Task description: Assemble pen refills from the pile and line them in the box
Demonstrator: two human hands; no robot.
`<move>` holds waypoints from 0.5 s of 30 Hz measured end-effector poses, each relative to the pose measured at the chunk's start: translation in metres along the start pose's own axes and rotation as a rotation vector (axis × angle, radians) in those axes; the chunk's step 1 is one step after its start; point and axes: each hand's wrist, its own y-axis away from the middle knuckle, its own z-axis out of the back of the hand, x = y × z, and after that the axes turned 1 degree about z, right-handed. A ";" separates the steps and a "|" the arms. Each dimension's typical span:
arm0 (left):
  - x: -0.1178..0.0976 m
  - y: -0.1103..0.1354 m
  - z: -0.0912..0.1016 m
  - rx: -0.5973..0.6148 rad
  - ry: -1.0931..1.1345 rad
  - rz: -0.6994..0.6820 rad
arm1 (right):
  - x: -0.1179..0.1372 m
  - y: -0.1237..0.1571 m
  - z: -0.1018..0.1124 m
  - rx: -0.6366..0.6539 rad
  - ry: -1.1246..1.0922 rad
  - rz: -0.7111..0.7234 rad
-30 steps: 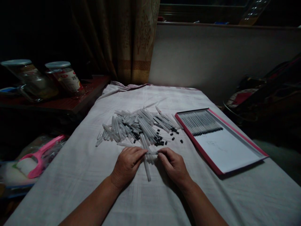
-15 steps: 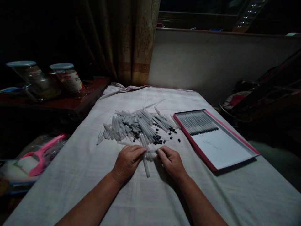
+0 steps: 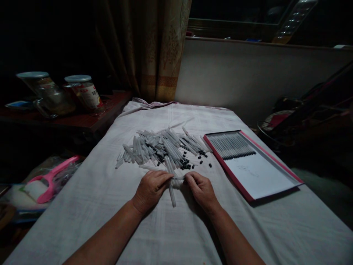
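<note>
Between my two hands a thin pen (image 3: 178, 178) lies level, one end in each hand. My left hand (image 3: 151, 187) is closed on its left end, thumb and fingers pinched together. The right end sits in the pinch of my right hand (image 3: 202, 190). Just below the held pen, a loose clear pen tube (image 3: 172, 195) rests on the cloth. Beyond my hands spreads a heap of clear pen parts (image 3: 154, 145), with small black plugs (image 3: 187, 166) scattered at its right side. Which pen parts are joined inside my grip is hidden by my fingers.
A shallow red-edged box (image 3: 239, 180) to the right holds a row of pens (image 3: 230, 144) with black ends. On the dark side table (image 3: 104, 114) at left stand jars (image 3: 85, 92) and a glass jug (image 3: 52, 103). A pink-handled item (image 3: 52, 180) lies lower left.
The view has shifted slightly. Both hands keep hold of the pen in nearly the same place, with no clear change in the heap or the box.
</note>
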 end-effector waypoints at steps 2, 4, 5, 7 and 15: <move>-0.001 -0.001 0.000 0.004 0.010 0.013 | -0.001 0.002 -0.002 0.022 -0.054 -0.006; -0.002 -0.002 0.000 0.032 0.017 0.022 | -0.001 0.003 -0.003 0.028 -0.069 0.008; -0.002 -0.002 0.001 0.049 0.018 0.024 | -0.001 0.004 -0.003 0.026 -0.059 0.020; -0.002 -0.002 0.002 0.070 0.012 0.030 | 0.000 0.004 -0.002 0.019 -0.032 0.030; 0.019 0.000 0.015 -0.023 -0.081 0.114 | 0.000 -0.006 0.021 -0.231 -0.264 -0.225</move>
